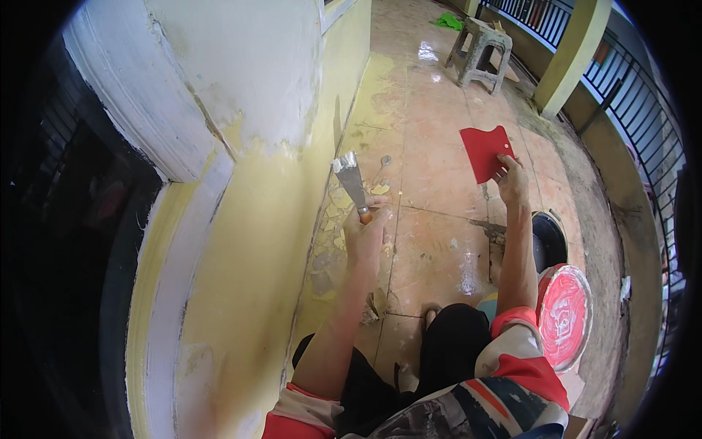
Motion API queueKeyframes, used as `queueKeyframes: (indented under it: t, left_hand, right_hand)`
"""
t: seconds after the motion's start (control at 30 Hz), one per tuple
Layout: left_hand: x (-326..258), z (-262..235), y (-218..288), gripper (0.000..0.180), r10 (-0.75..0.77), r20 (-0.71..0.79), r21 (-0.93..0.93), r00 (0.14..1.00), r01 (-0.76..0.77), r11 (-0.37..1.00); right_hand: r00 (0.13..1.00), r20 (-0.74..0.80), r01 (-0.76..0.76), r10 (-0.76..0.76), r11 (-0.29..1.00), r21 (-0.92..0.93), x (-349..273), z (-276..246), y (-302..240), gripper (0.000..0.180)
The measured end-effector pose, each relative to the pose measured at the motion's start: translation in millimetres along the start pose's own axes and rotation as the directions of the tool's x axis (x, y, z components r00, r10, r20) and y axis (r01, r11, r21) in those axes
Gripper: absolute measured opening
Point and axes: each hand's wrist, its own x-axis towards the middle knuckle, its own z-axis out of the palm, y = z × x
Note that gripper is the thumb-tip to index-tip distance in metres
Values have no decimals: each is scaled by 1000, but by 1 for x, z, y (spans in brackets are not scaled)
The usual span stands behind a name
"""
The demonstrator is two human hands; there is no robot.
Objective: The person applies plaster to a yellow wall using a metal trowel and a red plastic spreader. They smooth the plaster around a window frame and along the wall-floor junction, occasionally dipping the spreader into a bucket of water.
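My left hand [367,233] is closed round the wooden handle of a putty knife [352,181]. White paste clings to the end of its metal blade, which points up and away from me, close to the yellow wall [252,241]. Farther right, my right hand [512,180] grips a flat red plastic spreader [483,152] by its lower right edge. The two tools are well apart. White filler covers the upper part of the wall [245,66], with bare yellow paint below it.
A paste-smeared red lid [564,316] and a black bucket [548,241] stand at my right. Paint flakes [335,219] litter the tiled floor along the wall. Farther off are a stained plastic stool [480,53] and a green cloth [447,20]. A railing [643,110] borders the right side.
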Motion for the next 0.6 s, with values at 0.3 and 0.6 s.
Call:
queueKeyframes:
  t: [0.3, 0.6]
  left_hand:
    - [27, -5, 10, 27, 51, 15, 205, 999, -53, 977]
    - [14, -24, 23, 14, 45, -92, 325, 995, -12, 946]
  right_hand:
    - [797, 550, -461, 251, 840, 285, -129, 125, 48, 22]
    - [529, 803, -740, 276, 614, 276, -128, 131, 127, 37]
